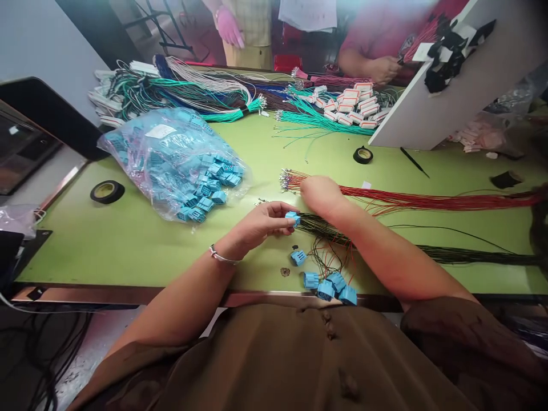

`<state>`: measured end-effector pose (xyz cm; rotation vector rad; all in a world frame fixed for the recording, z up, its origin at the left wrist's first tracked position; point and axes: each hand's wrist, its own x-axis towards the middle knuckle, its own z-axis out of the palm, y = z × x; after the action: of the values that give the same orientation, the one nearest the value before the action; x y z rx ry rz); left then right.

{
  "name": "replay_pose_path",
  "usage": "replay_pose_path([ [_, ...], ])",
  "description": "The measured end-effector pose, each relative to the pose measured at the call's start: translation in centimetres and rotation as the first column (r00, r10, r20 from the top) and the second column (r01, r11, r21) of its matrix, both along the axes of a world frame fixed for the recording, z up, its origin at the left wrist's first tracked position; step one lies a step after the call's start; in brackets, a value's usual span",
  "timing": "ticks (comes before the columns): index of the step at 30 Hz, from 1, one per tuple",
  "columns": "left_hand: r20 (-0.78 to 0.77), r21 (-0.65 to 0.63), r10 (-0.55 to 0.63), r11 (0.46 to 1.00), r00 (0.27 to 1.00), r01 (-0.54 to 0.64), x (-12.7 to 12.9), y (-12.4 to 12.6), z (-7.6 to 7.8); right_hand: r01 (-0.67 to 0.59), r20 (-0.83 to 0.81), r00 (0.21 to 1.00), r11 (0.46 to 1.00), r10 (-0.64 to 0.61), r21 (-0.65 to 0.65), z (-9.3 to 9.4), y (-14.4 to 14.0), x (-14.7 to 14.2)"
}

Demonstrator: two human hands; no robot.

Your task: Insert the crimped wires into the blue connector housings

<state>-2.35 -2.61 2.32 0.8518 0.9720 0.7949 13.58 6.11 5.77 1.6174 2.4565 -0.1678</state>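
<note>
Between the thumb and fingers of my left hand is a small blue connector housing. My right hand lies over the crimped end of a bundle of red wires; its fingers are hidden behind the back of the hand, so what they hold does not show. A bundle of black wires runs to the right beneath my right forearm. Closer to me lies a blue connector. Several more blue connectors with red and black wires sit at the table's front edge.
An open plastic bag of blue connectors lies at left beside a roll of black tape. Another tape roll and a thin black tool lie near a white upright panel. Green-wire bundles line the back, where two people stand.
</note>
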Motion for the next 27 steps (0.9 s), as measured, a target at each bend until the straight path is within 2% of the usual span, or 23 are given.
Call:
replay_pose_path([
  [2, 0.032, -0.005, 0.040, 0.999, 0.999, -0.040, 0.0, 0.0, 0.1, 0.006, -0.033, 0.999, 0.999, -0.007, -0.036, 0.2, 0.5, 1.4],
  [5, 0.114, -0.004, 0.119, 0.993, 0.986, -0.120, 0.0, 0.0, 0.1, -0.025, -0.312, 0.950, 0.996, -0.003, -0.086, 0.7, 0.2, 3.8],
  [9, 0.175, -0.029, 0.216, 0.976, 0.961, -0.214, 0.2, 0.2, 0.0, -0.020, -0.596, 0.801, 0.992, -0.060, -0.126, 0.8, -2.1, 4.9],
  [12, 0.220, -0.029, 0.236, 0.971, 0.947, -0.235, 0.4, 0.2, -0.2, 0.016, -0.737, 0.656, 0.979, -0.165, -0.204, 0.4, -3.5, 4.7],
  [15, 0.254, -0.015, 0.236, 0.971, 0.938, -0.240, 0.6, 0.2, -0.4, -0.047, -0.819, 0.526, 0.954, -0.227, -0.295, -0.1, -4.1, 4.5],
  [17, 0.262, -0.006, 0.229, 0.972, 0.937, -0.236, 0.7, 0.2, -0.4, -0.066, -0.840, 0.506, 0.961, -0.198, -0.267, -0.4, -4.3, 4.6],
  [21, 0.271, 0.031, 0.218, 0.971, 0.938, -0.235, 0.9, 0.1, -0.5, -0.046, -0.833, 0.534, 0.978, -0.147, -0.202, -0.9, -4.4, 4.7],
  [27, 0.257, 0.100, 0.182, 0.972, 0.949, -0.213, 0.7, 0.2, -1.0, -0.113, -0.824, 0.529, 0.945, -0.204, -0.306, -0.8, -4.2, 4.9],
])
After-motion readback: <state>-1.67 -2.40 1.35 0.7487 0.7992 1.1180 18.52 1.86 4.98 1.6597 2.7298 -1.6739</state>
